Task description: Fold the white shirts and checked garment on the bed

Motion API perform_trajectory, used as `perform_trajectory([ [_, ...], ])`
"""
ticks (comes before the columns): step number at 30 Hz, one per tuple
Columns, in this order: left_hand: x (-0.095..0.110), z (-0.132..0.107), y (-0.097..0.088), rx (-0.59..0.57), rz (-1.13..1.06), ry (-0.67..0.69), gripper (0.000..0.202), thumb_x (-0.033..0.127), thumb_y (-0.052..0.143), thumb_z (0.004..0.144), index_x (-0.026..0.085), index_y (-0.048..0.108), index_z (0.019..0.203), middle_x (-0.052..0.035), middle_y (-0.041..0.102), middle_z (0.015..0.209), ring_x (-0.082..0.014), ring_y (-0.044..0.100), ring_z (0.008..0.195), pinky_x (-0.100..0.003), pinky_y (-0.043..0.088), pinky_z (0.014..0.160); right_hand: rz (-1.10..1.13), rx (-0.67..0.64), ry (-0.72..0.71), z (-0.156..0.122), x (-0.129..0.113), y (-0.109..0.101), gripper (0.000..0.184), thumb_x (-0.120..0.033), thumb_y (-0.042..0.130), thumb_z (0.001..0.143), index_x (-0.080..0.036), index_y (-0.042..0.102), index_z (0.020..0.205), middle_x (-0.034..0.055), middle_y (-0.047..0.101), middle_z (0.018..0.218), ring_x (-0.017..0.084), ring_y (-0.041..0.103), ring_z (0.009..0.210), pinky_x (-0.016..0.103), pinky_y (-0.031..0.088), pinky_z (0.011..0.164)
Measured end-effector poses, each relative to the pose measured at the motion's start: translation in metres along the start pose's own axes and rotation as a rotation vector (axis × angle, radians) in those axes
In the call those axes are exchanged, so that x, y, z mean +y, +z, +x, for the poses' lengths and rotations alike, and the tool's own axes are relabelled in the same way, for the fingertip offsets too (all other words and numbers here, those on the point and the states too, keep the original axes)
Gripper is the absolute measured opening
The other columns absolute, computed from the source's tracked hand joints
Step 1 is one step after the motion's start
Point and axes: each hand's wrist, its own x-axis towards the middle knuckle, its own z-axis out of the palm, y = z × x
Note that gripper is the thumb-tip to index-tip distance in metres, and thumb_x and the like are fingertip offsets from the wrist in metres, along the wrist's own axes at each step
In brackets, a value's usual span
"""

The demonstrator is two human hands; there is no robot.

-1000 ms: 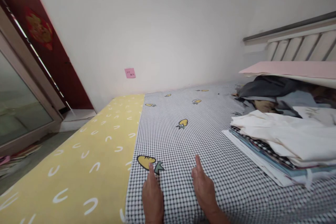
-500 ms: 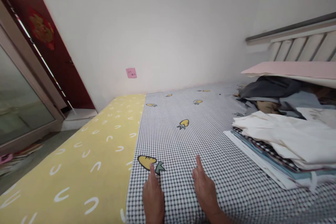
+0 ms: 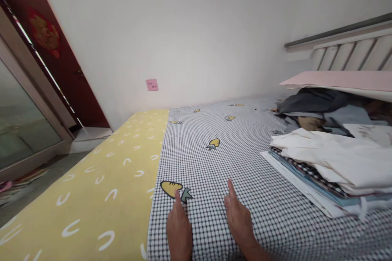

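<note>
A bed sheet (image 3: 202,171) with small black-and-white checks and printed yellow carrots lies in front of me. My left hand (image 3: 179,226) is over its near part, index finger stretched forward across a printed carrot (image 3: 170,189). To the right of it, my right hand (image 3: 239,218) also points its index finger forward, above plain checks. Nothing is held in either hand. The other fingers are mostly hidden from this angle and look folded. Whether the hands touch the cloth or hover just over it, I cannot tell.
Folded clothes (image 3: 324,159) are stacked at the right, with dark garments (image 3: 315,100) and a pink-topped sheet (image 3: 339,78) behind. Yellow patterned bedding (image 3: 122,179) covers the left side. A pink note (image 3: 152,85) sticks to the wall; a red door (image 3: 58,61) stands far left.
The view has shifted very slightly, moving the door and clothes a little left in the picture. Both hands keep the same pose and place over the sheet.
</note>
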Motion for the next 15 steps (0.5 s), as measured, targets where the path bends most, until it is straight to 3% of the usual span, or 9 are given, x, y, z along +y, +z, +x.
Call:
perform_trajectory([
  [4, 0.0013, 0.0008, -0.0018, 0.007, 0.025, 0.012, 0.083, -0.002, 0.037, 0.093, 0.023, -0.009, 0.158, -0.0106, 0.073, 0.122, -0.0189, 0.072, 0.085, -0.030, 0.057, 0.076, -0.010, -0.004, -0.012, -0.0022, 0.0014, 0.0014, 0.056, -0.038, 0.027, 0.106, -0.012, 0.033, 0.155, -0.0087, 0.039, 0.049, 0.012, 0.036, 0.038, 0.024, 0.024, 0.044],
  [10, 0.0010, -0.0005, -0.0019, -0.001, 0.026, 0.014, 0.081, 0.001, 0.037, 0.095, 0.024, -0.009, 0.158, -0.0115, 0.070, 0.129, -0.0194, 0.072, 0.093, -0.032, 0.057, 0.082, -0.029, -0.028, 0.023, -0.0038, 0.0037, 0.0043, 0.057, -0.040, 0.024, 0.106, -0.013, 0.034, 0.155, -0.0079, 0.042, 0.051, 0.013, 0.039, 0.040, 0.025, 0.028, 0.046],
  [15, 0.0007, -0.0018, -0.0010, -0.060, 0.010, -0.030, 0.077, 0.000, 0.035, 0.095, 0.018, -0.002, 0.159, -0.0131, 0.072, 0.124, -0.0191, 0.071, 0.094, -0.032, 0.057, 0.084, -0.036, 0.008, -0.008, -0.0029, 0.0029, 0.0023, 0.055, -0.038, 0.028, 0.106, -0.013, 0.037, 0.154, -0.0091, 0.035, 0.051, 0.012, 0.036, 0.040, 0.024, 0.025, 0.046],
])
